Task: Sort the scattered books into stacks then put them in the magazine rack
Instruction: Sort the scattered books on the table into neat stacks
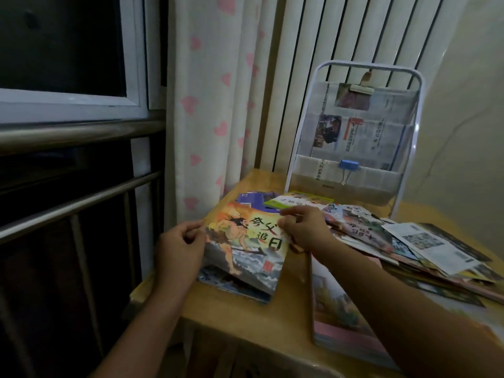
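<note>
Wooden counter (289, 293) by a heart-print curtain (207, 105) carries everything. Nearest, a pink-edged book (343, 320) lies flat at the front. Left hand (178, 248) and right hand (305, 230) each keep a pinching grip on opposite edges of a picture book (245, 249), atop a small stack (234, 286). Scattered books (409, 246) spread to the right. Farthest back, the white magazine rack (354, 137) holds newspapers (362, 132) in its clear pockets, with a blue binder clip (347, 166) on the front.

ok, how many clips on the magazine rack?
2. A silver clip sits at the top of the magazine rack, holding a picture; a blue binder clip is on the lower pocket's edge. Others could be hidden behind the newspaper.
</note>
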